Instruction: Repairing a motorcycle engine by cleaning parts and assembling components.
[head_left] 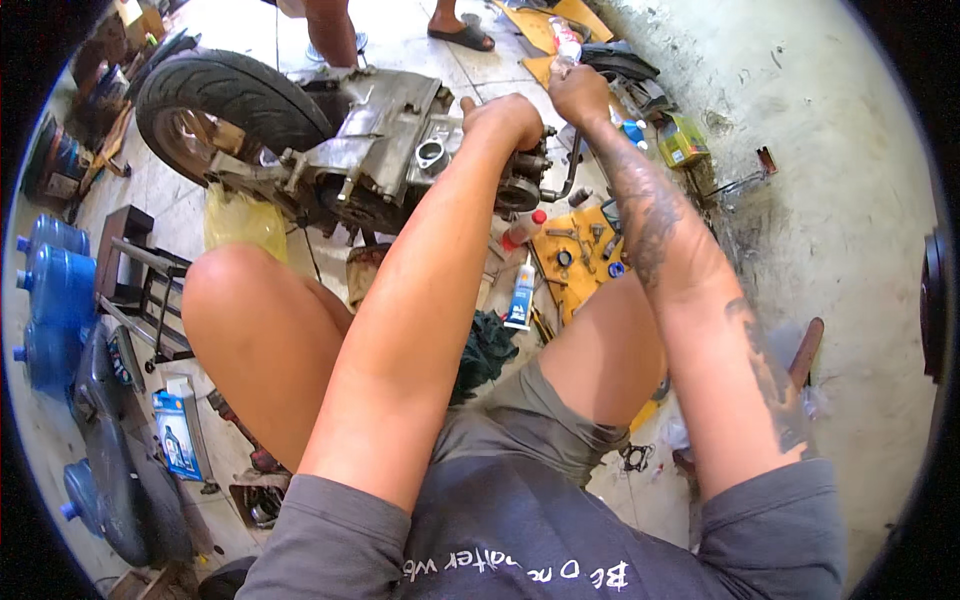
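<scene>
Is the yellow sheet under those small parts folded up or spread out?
Spread out: the yellow sheet lies flat, with small parts scattered across it.

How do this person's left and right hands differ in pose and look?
The left hand appears to rest against the engine, while the right hand appears closed around a bent dark bar. The right forearm is tattooed; the left forearm shows no tattoo. Both hands are bare.

Blue jugs (pixel 60 290) sit beside a dark stool (pixel 122 243).
</scene>
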